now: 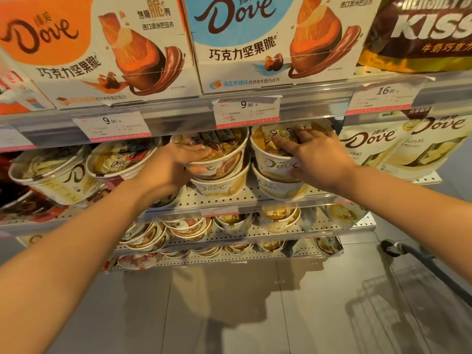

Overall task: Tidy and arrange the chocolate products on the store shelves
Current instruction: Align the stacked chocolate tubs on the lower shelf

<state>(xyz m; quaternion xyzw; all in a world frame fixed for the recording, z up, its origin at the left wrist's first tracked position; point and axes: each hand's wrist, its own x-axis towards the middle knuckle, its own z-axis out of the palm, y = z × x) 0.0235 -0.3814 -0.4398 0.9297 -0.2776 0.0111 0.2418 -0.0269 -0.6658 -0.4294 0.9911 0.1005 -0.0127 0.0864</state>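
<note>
Left hand [176,162] grips rim of upper round white-gold Dove chocolate tub [219,154], stacked on second tub, middle perforated metal shelf [229,198]. Right hand [319,152] rests fingers curled over clear lid of neighbouring upper white Dove tub [275,159], also stacked 2 high.

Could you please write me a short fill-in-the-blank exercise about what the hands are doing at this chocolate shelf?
1. The left hand grips the top Dove tub, which sits stacked on a ____ Dove tub.
2. The right hand rests on the top tub of the right stack, just ____ of the left-hand stack.
3. The price tag directly above these tubs reads ____.
4. The brown bag at upper right is branded Hershey's ____.

Missing words: second; right; 9.90; Kisses
</note>
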